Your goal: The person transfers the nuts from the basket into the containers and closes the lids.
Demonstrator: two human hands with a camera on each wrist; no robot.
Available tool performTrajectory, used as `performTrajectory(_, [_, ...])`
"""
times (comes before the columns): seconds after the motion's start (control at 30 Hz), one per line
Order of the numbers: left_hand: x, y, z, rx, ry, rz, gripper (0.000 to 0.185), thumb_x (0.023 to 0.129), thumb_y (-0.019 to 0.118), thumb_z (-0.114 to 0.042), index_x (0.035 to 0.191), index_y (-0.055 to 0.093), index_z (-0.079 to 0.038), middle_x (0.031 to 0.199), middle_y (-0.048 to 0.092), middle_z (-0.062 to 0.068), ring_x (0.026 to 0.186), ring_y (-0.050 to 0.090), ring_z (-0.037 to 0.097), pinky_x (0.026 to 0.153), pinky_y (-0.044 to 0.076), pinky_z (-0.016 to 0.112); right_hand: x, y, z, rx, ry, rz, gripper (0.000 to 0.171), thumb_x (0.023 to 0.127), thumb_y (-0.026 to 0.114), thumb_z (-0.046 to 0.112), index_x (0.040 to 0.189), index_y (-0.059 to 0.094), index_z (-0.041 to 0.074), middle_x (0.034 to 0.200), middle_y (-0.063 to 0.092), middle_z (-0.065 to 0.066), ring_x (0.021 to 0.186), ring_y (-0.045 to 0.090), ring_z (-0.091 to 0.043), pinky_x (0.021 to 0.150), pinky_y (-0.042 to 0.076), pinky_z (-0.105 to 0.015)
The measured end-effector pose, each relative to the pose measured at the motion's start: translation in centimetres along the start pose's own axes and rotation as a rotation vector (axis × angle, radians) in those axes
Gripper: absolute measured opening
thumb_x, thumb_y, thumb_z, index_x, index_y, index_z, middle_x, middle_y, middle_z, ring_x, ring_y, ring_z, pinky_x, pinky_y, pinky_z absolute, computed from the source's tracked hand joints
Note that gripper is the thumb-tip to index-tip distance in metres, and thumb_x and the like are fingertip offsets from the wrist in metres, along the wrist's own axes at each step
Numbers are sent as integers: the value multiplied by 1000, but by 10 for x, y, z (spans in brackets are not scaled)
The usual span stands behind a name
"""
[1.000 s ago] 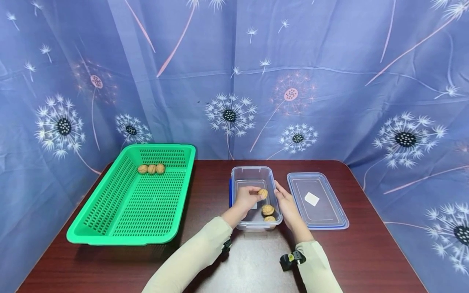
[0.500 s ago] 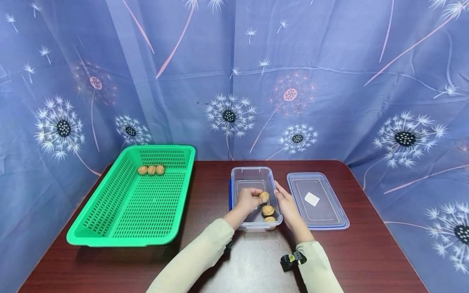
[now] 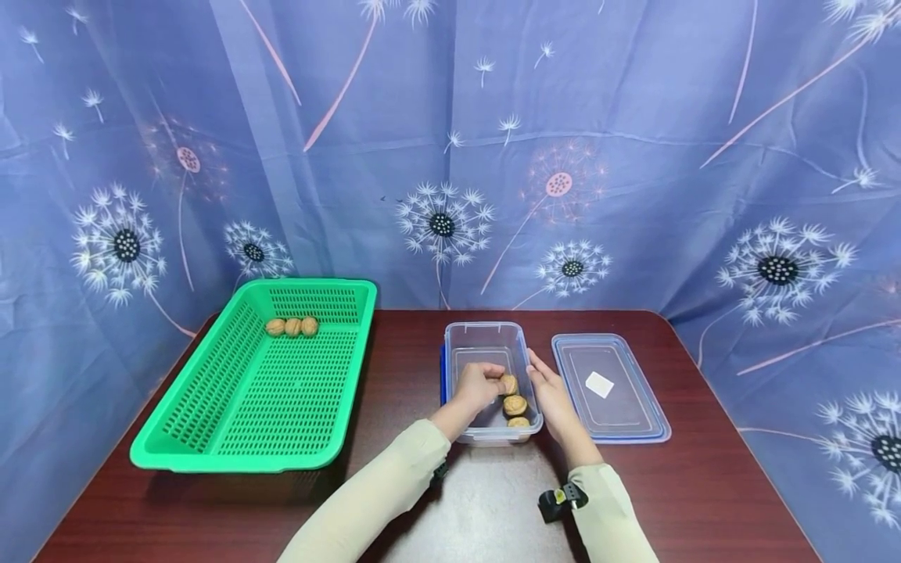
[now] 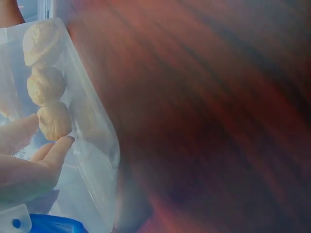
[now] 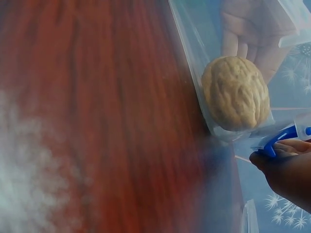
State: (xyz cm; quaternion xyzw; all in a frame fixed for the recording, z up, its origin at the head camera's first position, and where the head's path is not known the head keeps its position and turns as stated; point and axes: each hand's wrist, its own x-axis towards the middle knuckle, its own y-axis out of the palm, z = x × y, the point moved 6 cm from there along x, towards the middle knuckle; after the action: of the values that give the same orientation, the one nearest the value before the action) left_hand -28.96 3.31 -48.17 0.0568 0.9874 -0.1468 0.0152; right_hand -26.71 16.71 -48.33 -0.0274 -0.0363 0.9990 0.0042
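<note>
Nearest you, your left hand [image 3: 479, 387] reaches into the clear plastic box [image 3: 486, 338] from its left side, fingers [image 4: 57, 148] curled and pinching a walnut [image 3: 508, 384] at their tips; the left wrist view shows that nut touching the fingertips and lying against the box's right wall. Two more walnuts [image 3: 515, 406] sit in the same box, in a line with the held one toward its near end, all close along that right wall. Your right hand [image 3: 552, 395] lies against the outside of the box's right wall, fingers fairly straight and resting on the plastic, holding nothing; the walnuts are just across the wall from them. Just right of that hand, the box's clear lid [image 3: 608, 387] lies flat on the dark red worktop [image 3: 711, 485], a small white label at its middle. Farther off, to the left, a green perforated basket [image 3: 211, 438] stands well apart from the box, with three walnuts [image 3: 292, 327] side by side near its far end.
</note>
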Motion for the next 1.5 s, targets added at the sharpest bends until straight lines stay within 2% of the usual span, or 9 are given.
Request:
performTrajectory(0.17, [-2, 0, 2, -3, -34, -15, 23, 79, 72, 7, 101, 70, 9, 93, 72, 16, 83, 68, 19, 66, 56, 24, -2, 0, -1, 8, -2, 12, 47, 104, 35, 10, 149, 29, -1, 155, 26, -18, 143, 21, -35, 117, 17, -47])
performTrajectory(0.33, [-3, -2, -1, 25, -31, -23, 25, 80, 70, 7, 104, 71, 6, 96, 72, 14, 85, 68, 19, 66, 56, 24, 0, 0, 0, 3, -16, 15, 47, 104, 34, 9, 149, 28, -3, 155, 25, -18, 144, 18, -33, 118, 14, -46])
performTrajectory(0.53, [-1, -7, -13, 17, 10, -9, 27, 81, 70, 5, 107, 69, 8, 102, 70, 18, 92, 67, 24, 75, 56, 26, 2, -1, 0, -4, -17, 13, 47, 104, 34, 8, 148, 28, -4, 155, 25, -19, 144, 19, -33, 118, 15, -46])
performTrajectory(0.67, [5, -17, -25, 21, 16, -20, 26, 81, 73, -1, 107, 70, 6, 101, 71, 15, 92, 67, 23, 75, 56, 26, 1, -1, 0, -6, -11, 6, 47, 104, 34, 9, 149, 28, -3, 155, 26, -19, 143, 21, -35, 117, 16, -46])
performTrajectory(1.07, [26, -72, -71, 83, 59, -93, 30, 82, 76, -12, 110, 71, -1, 108, 70, 14, 99, 66, 26, 80, 55, 30, 5, -2, 0, -15, -6, -21, 46, 103, 36, 9, 148, 31, -2, 154, 29, -17, 144, 20, -32, 117, 17, -45])
performTrajectory(1.3, [36, -111, -90, -2, 48, -127, 35, 84, 74, -10, 117, 67, -1, 111, 69, 15, 100, 66, 26, 84, 54, 32, 5, -2, -1, -12, 12, -18, 47, 104, 36, 10, 149, 30, -1, 154, 28, -17, 143, 20, -32, 117, 16, -45])
performTrajectory(1.5, [43, -147, -102, -30, 45, -180, 36, 87, 72, -12, 121, 66, -2, 116, 67, 16, 108, 62, 26, 93, 50, 36, 4, -2, 0, 12, 3, -10, 47, 104, 36, 10, 149, 29, -2, 154, 28, -17, 143, 22, -33, 117, 18, -45])
